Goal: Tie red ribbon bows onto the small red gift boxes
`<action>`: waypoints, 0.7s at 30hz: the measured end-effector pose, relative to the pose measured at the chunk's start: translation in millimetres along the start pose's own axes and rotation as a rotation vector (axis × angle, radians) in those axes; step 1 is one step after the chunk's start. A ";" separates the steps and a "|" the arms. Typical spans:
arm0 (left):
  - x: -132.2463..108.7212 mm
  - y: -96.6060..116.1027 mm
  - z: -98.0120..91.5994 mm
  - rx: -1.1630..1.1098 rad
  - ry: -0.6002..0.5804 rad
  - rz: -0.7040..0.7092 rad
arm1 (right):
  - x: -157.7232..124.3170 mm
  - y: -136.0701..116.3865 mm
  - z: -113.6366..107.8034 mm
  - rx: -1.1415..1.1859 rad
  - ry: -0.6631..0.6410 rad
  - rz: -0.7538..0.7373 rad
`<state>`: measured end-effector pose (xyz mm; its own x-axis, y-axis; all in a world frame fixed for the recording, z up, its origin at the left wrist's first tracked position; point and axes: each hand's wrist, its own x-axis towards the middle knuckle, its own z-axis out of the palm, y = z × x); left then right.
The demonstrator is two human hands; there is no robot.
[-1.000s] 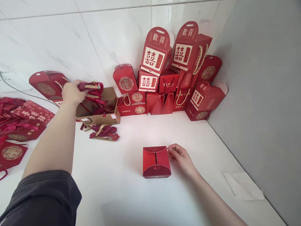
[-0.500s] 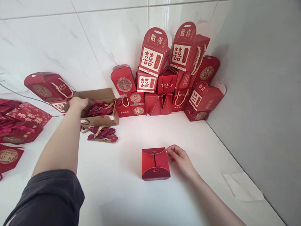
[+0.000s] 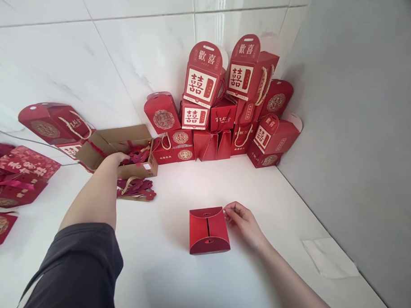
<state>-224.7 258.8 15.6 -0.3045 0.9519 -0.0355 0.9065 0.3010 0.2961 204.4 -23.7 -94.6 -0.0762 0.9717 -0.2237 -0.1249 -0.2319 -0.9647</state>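
The left hand (image 3: 118,159) is down inside the carton (image 3: 133,171), right at the dark red strips (image 3: 141,156) heaped in there. I can't see the fingertips well enough to tell whether it's got hold of anything. The right hand (image 3: 243,222) is out by the red box (image 3: 215,228), thumb and fingertips close together at the far right corner. So it's a narrow grip, but I can't tell if it's really pinching the card or just beside the edge. My guess is it's there to steady the box while the other arm is stretched out.

The layout makes sense tbh: the red box sits on the white table (image 3: 172,281) in front of the person, handy for either hand. The carton is farther back on the left, with a loose pile (image 3: 142,186) of strips just in front of it. The stacked boxes (image 3: 203,82) are by the tiled wall (image 3: 137,53), probably to free up working room.

As for the red box: upright, squarish, two brighter flaps on top with a dark slit between. Curved, darker flaps come in from the near and far sides, each with a little oval hole. Edges look pretty crisp.
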 end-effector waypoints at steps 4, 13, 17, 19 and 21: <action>3.8 -6.0 -11.5 0.124 0.003 -0.134 | -0.3 -0.1 0.1 -0.017 0.002 0.001; -8.2 -8.9 -64.8 0.133 0.321 0.050 | -0.7 4.0 -1.2 -0.044 -0.003 -0.010; -15.6 -2.3 -80.2 0.126 0.202 0.111 | -1.4 3.8 -1.0 -0.036 -0.005 -0.013; -17.8 -2.8 -84.3 0.116 0.060 0.082 | -1.7 3.1 -0.6 -0.033 -0.007 -0.012; -19.1 -5.3 -86.7 0.091 -0.002 0.051 | -2.1 2.2 0.1 -0.038 -0.005 -0.008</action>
<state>-249.1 233.9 97.4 -0.2564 0.9662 -0.0249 0.9437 0.2559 0.2097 204.1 -26.2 -96.2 -0.0807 0.9733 -0.2150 -0.0879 -0.2218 -0.9711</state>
